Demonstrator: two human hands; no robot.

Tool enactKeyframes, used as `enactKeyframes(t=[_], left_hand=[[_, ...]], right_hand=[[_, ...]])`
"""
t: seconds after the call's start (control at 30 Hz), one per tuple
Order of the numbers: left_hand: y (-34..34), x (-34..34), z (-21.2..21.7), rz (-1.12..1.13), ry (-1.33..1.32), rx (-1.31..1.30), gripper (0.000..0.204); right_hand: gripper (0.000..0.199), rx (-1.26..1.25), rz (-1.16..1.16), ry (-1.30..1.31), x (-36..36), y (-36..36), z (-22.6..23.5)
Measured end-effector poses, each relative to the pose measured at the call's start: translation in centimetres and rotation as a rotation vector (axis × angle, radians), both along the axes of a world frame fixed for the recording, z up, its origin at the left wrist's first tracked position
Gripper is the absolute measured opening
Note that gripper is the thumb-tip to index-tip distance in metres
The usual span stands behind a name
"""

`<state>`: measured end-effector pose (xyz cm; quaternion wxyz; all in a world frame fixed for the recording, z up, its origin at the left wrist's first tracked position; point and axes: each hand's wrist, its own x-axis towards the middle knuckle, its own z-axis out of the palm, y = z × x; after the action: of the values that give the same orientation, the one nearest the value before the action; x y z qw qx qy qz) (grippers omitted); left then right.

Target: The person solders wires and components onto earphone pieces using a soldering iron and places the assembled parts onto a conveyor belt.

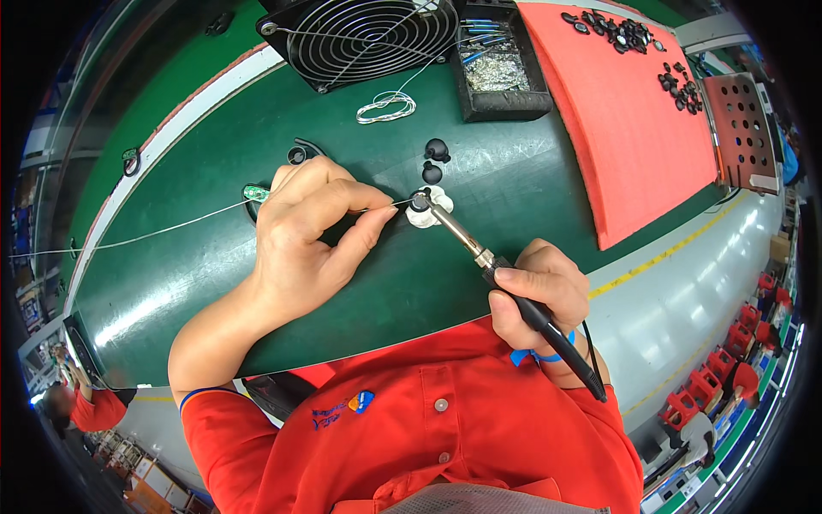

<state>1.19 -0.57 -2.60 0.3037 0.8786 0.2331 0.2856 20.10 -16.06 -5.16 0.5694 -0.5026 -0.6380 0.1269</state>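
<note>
My left hand (312, 227) is closed, thumb and forefinger pinching a thin solder wire (404, 203). The wire's end reaches a small round black part (419, 202), which sits on a white, lobed holder (421, 219) on the green mat. My right hand (548, 287) grips the black handle of a soldering iron (533, 313). Its metal shaft slants up to the left, and the tip meets the round part beside the wire's end. Two loose round black parts (437, 150) lie just beyond the holder. A small green circuit board (255, 193) shows behind my left hand, near a black curved piece (298, 154).
A black fan (368, 38) stands at the back, with a coil of white wire (387, 107) before it. Right of it is a black tray (505, 104) of metal bits. Many small black parts (629, 34) lie on a pink foam sheet (634, 128). A thin wire (137, 238) crosses the left side.
</note>
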Motion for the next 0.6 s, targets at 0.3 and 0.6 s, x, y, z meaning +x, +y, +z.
enactKeyframes(t=[0.3,0.6], left_hand=[[0.01,0.06,-0.23,0.017,0.003,-0.017,0.012],[-0.20,0.27,-0.49,0.016,0.002,-0.015,0.011]], right_hand=[[0.021,-0.009,0.011,-0.006,-0.02,0.16,0.08],[0.020,-0.008,0.008,-0.006,0.04,-0.13,-0.07]])
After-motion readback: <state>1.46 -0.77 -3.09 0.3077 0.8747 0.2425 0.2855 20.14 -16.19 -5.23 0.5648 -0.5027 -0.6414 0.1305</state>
